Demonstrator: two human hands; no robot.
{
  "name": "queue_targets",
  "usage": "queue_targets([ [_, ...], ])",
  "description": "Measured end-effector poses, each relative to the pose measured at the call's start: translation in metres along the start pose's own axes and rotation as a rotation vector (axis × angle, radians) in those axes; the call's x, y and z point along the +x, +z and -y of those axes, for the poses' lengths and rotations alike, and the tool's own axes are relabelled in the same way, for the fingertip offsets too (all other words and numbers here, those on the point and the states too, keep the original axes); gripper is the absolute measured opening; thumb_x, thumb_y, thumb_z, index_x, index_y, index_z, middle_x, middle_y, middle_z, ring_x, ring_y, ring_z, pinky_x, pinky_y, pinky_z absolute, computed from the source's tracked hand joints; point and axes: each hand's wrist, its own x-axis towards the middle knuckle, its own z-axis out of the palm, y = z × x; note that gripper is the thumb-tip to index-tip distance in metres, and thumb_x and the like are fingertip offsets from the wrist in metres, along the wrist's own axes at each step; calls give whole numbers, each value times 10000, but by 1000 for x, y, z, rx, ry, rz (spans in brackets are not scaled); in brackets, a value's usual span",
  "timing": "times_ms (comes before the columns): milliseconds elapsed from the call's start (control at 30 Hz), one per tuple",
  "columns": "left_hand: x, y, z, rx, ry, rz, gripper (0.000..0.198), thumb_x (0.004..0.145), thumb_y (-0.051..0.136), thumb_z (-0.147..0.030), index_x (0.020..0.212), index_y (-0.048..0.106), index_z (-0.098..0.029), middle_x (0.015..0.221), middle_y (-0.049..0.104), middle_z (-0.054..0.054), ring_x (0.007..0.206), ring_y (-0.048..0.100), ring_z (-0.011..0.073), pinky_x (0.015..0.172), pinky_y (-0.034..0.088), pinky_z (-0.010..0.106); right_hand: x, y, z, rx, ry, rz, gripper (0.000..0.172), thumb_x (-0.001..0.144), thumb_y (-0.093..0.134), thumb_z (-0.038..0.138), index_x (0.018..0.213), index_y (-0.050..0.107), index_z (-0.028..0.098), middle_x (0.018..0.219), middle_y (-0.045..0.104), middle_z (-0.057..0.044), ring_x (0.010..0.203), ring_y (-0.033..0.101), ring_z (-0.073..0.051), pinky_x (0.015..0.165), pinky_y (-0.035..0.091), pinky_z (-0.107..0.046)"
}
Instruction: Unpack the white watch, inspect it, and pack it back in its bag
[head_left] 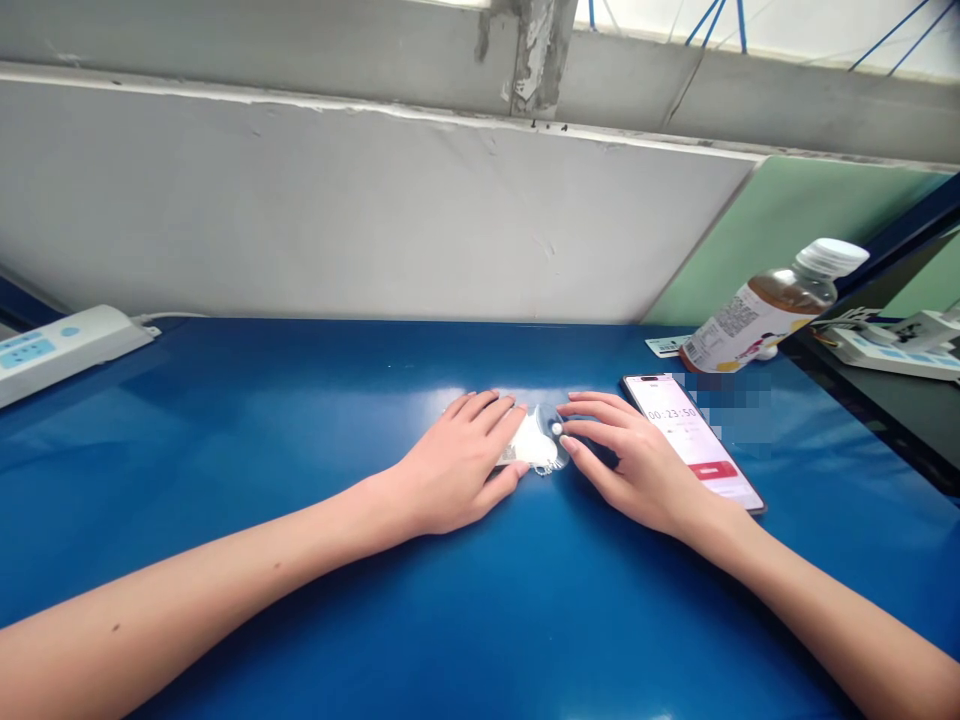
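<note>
A small flat item, white with a clear, bluish rounded end, lies on the blue table. A white bead and a short bead chain show at its right end. My left hand lies palm down over the item's left part, its fingers stretched out and hiding that part. My right hand is at the item's right edge, fingers apart and curved, fingertips beside the white bead. Whether those fingertips touch it I cannot tell.
A phone showing a timer lies beside and partly behind my right hand. Behind it a bottle with a white cap leans to the right, near a small card. Power strips stand at far left and far right. A wall rises behind.
</note>
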Motion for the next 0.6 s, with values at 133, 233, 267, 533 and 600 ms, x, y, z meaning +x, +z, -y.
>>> queue_targets([
  [133,0,0,0,-31,5,3,588,1018,419,-428,1488,387,-77,1518,450,200,1424,393,353,1155,335,526,-1,-1,5,68,-41,82,328,974,550,267,1282,619,176,1323,649,-138,1251,585,-284,1033,538,-478],
  [233,-1,0,0,-49,10,-8,598,1017,421,-439,1494,367,-82,1523,446,199,1440,381,335,1157,342,508,-2,-1,10,80,-60,122,397,985,527,268,1370,552,172,1371,612,-155,1277,571,-284,1039,536,-471],
  [267,-1,1,0,-49,11,-9,592,1018,422,-440,1491,374,-88,1523,447,196,1442,379,333,1158,342,505,-3,-1,10,79,-62,127,402,988,520,264,1378,544,168,1374,609,-160,1280,571,-284,1037,539,-467],
  [533,0,2,0,19,-17,5,600,1011,431,-472,1474,426,-90,1515,464,182,1442,372,358,1184,269,551,-2,3,11,41,-120,115,378,999,504,232,1359,572,139,1372,625,-155,1293,559,-281,1056,522,-467],
  [600,0,2,-1,25,-17,-4,597,1010,433,-471,1473,427,-93,1503,479,184,1429,393,361,1180,260,571,-1,3,11,32,-132,115,386,999,494,221,1371,563,144,1376,622,-153,1296,556,-285,1051,526,-476],
])
